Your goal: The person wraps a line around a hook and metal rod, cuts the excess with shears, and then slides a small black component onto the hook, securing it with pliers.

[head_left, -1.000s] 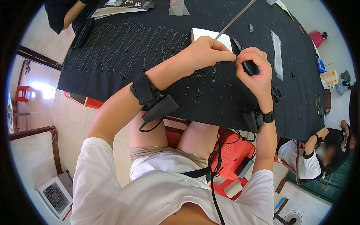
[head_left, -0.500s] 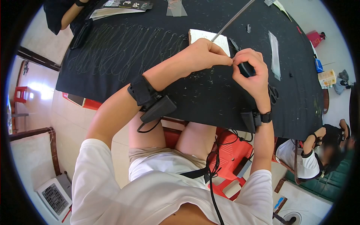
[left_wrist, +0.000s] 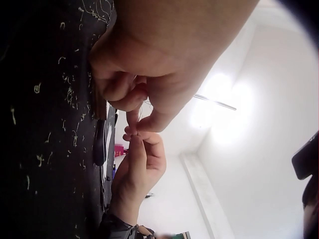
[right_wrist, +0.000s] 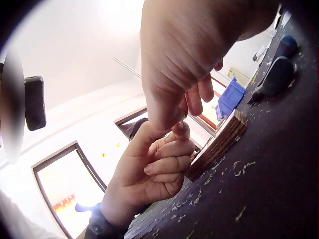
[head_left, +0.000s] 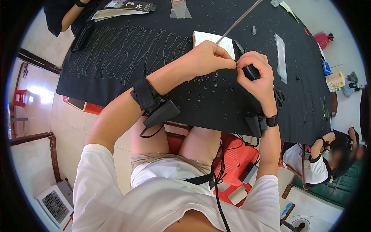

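Observation:
Over the black-covered table, my left hand (head_left: 208, 58) pinches a thin thread (left_wrist: 141, 108) between thumb and fingertips. Right at those fingertips my right hand (head_left: 257, 73) pinches the thread too, its thumb and index finger forming a ring. What the fingertips hold is tiny and mostly covered by them. Just past the left hand lies a wooden block (right_wrist: 219, 147) with a white top. A slim metal rod (head_left: 239, 21) rises upright by it, its lower end hidden by the left hand. Under the right hand is a dark-handled tool (head_left: 251, 72) with a pointed blade.
Rows of looped thread (head_left: 116, 52) cover the table's left part. Short clippings (head_left: 199, 92) are scattered below the hands. Black scissors (head_left: 279, 97) and a clear plastic strip (head_left: 281, 58) lie to the right. Packets (head_left: 123, 9) sit at the far left. Another person (head_left: 328, 158) sits at right.
Both hands have drawn slightly left and nearer the body, still pinching fingertip to fingertip. The whole view shifts a little. The rod and block keep their place.

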`<state>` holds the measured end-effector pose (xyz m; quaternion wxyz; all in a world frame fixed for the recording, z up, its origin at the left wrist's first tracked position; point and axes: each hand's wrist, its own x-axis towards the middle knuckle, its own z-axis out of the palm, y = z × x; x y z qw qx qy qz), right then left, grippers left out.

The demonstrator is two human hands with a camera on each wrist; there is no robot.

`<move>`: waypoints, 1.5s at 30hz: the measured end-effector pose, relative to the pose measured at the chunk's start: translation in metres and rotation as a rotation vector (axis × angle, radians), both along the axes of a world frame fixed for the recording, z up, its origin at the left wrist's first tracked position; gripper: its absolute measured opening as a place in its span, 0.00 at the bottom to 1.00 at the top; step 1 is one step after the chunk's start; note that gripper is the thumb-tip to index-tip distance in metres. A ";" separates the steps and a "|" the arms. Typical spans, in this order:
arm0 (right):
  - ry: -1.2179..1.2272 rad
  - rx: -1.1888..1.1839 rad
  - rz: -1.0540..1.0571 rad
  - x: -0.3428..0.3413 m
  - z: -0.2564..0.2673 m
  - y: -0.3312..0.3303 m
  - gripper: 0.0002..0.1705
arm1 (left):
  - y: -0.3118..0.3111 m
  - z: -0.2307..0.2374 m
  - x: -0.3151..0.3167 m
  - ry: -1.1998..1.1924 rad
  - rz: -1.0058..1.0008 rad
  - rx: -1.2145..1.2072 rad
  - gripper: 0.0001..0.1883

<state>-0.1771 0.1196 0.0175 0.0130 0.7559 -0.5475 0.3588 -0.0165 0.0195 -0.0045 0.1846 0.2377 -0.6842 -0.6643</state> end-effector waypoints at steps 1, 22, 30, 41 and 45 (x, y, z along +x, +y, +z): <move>-0.002 -0.003 -0.001 0.000 0.000 0.000 0.10 | 0.000 -0.001 0.000 0.006 0.008 -0.015 0.10; -0.298 0.048 0.028 -0.001 -0.005 0.001 0.08 | 0.000 -0.005 -0.002 0.002 0.025 -0.045 0.10; -0.267 0.060 0.004 0.000 -0.004 0.000 0.09 | 0.000 0.002 0.001 -0.013 0.042 0.006 0.10; -0.283 0.044 -0.016 -0.002 -0.006 0.000 0.07 | 0.002 0.004 -0.001 0.087 0.122 0.043 0.11; -0.284 0.034 -0.034 -0.002 -0.005 0.000 0.06 | -0.002 0.005 0.004 0.142 0.020 -0.053 0.11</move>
